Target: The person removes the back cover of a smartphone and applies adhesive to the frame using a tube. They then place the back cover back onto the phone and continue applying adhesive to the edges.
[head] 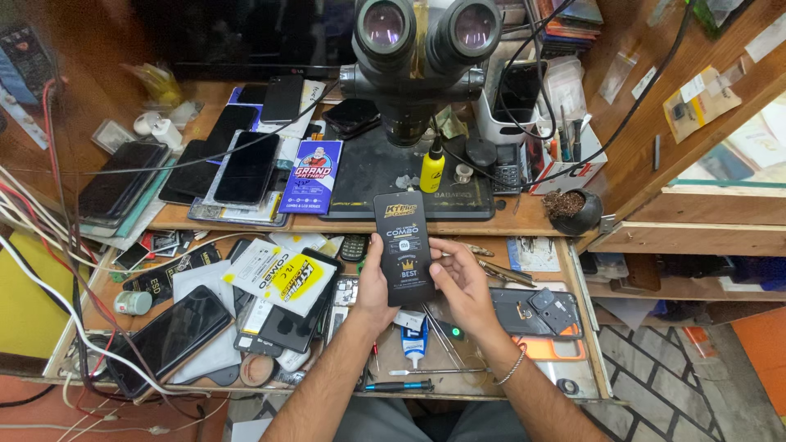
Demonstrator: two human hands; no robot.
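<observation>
Black flat packet (404,248) was pinched upright between left hand (373,286) and right hand (463,282)
It looked light, thin, stiff and likely fragile; both hands clasped its long edges, best gripped there, above the cluttered drawer (491,372)

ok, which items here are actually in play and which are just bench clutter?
In play:
- black packet, upright
- left hand on its left edge
- right hand on its right edge

Lying about:
- microscope
- yellow bottle
- blue packet
- phones on shelf
- phone in drawer
- tweezers
- screwdriver
</observation>
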